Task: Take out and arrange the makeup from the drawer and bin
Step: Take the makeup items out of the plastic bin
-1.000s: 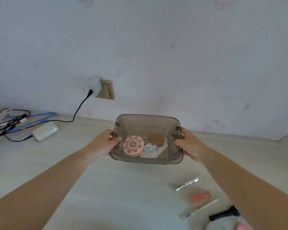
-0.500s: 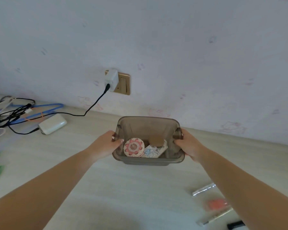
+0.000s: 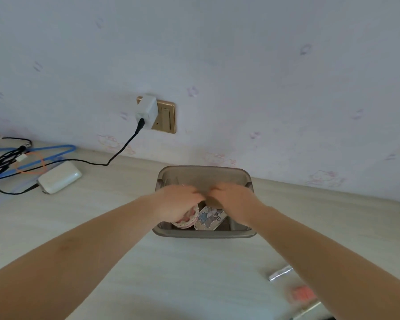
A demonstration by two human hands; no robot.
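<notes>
A smoky translucent bin (image 3: 204, 233) stands on the pale table near the wall. Both my hands reach down into it. My left hand (image 3: 178, 204) lies over a round pink-and-white compact (image 3: 187, 220), of which only the lower edge shows. My right hand (image 3: 234, 202) covers a brown round item (image 3: 211, 201) at the bin's middle. A flat palette with a blue-and-white picture (image 3: 209, 218) lies between the hands on the bin floor. The fingers are blurred and point away, so neither grip can be made out.
On the table at lower right lie a silver tube (image 3: 280, 273), a pink-orange item (image 3: 301, 293) and a pale pencil (image 3: 310, 308). At the left are a white power bank (image 3: 59, 177), tangled cables (image 3: 7, 158) and a charger (image 3: 146, 110) in a wall socket.
Both hands have let go of the bin's side handles and moved inside it, over the items. The bin now rests on the table nearer the wall.
</notes>
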